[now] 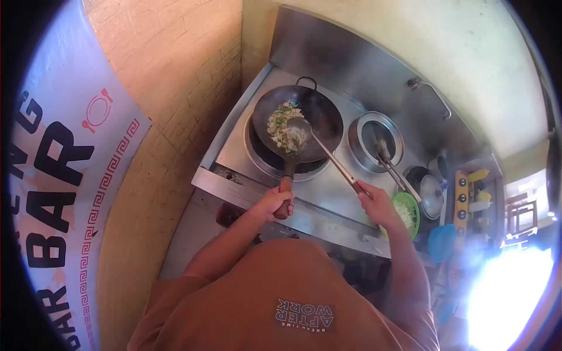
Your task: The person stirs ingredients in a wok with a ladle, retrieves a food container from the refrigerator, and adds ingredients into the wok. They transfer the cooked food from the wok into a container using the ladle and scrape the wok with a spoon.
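Near the left edge of the stove top (328, 190), our left hand (275, 203) clasps the wooden handle (285, 190) of a wok (329, 114) with chopped food (278, 126) inside. Our right hand (374, 203) grasps a ladle (333, 158), its bowl over the food. Farther right sits a green basket (417, 215).

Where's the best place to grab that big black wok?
Probably its long brown handle, from the person's side: it sticks out that way from the round wok, clear of the food, and is slim enough for the left hand to wrap around.
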